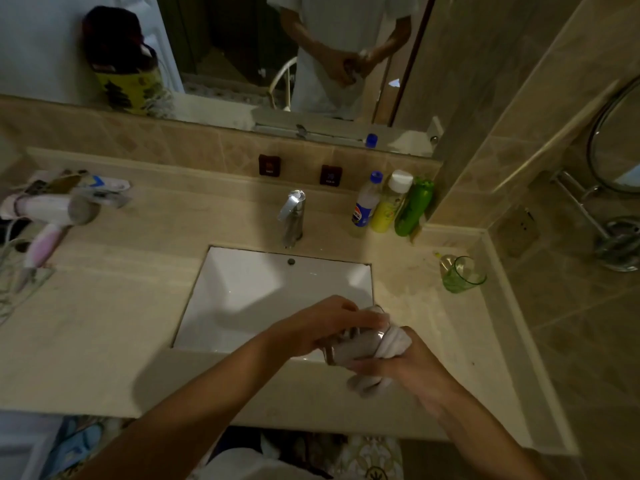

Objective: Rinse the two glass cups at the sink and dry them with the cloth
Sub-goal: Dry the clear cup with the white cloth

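Fingers of my left hand (322, 327) curl round a clear cup (353, 344), and the fingers of my right hand (412, 365) are bunched tight on a white cloth (391, 342). I hold both close to me, over the front edge of the sink (221, 306).

The cup lies on its side. Its long line runs from left to right, with the left hand on top of it and the cloth at its right end. So the cloth is just to the right of the cup and touches it. I cannot tell if the cloth goes inside the cup or only wraps its end. I think the next move is to turn the cup while the cloth rubs it, so the right hand is the one that must push along that line.

Past my hands, the sink is white and square. A green cup (462, 275) stands upright on the tabletop (104, 323) to the right, well apart from my hands. I think it is the second cup, and I cannot tell if it is dry yet.

Farther back is the tap (292, 216), with three bottles (391, 206) beside it on the right. A hair dryer (52, 216) lies far left. Behind it all is a mirror (242, 46) on a tiled wall.
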A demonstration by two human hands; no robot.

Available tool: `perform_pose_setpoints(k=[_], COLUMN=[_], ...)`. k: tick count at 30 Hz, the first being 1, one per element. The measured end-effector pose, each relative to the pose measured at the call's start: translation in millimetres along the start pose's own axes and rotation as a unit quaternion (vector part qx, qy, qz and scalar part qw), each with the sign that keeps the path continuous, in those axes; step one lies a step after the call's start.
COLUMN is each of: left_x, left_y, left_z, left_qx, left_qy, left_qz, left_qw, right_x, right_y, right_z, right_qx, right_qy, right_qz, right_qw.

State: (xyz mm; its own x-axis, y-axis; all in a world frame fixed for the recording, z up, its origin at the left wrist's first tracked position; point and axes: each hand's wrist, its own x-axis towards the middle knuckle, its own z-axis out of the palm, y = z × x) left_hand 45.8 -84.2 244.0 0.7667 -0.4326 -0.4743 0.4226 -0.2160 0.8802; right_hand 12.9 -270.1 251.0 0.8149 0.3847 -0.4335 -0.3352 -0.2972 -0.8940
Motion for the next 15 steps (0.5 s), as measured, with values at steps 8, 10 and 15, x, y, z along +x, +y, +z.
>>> perform_pose_setpoints(k=[8, 10, 15], left_x=[-13, -14, -8], left_y=[-21, -20, -14], left_z=[-17, -7, 8], left_qx=[-0.135, -0.163, -0.141], left_qy=[-0.008, 0.02, 0.158], left_qz=[-0.018, -0.028, -0.007], left_qw=[0.991, 0.986, 0.977], right_x=[2, 8, 16], right_y=[6, 9, 11], right_z=[14, 16, 29], right_qx=[-0.193, -0.236, -0.184], right_qy=[0.163, 0.156, 0.144], right_qz=[-0.191, -0.243, -0.154], right_qw=[0.949, 0.928, 0.96])
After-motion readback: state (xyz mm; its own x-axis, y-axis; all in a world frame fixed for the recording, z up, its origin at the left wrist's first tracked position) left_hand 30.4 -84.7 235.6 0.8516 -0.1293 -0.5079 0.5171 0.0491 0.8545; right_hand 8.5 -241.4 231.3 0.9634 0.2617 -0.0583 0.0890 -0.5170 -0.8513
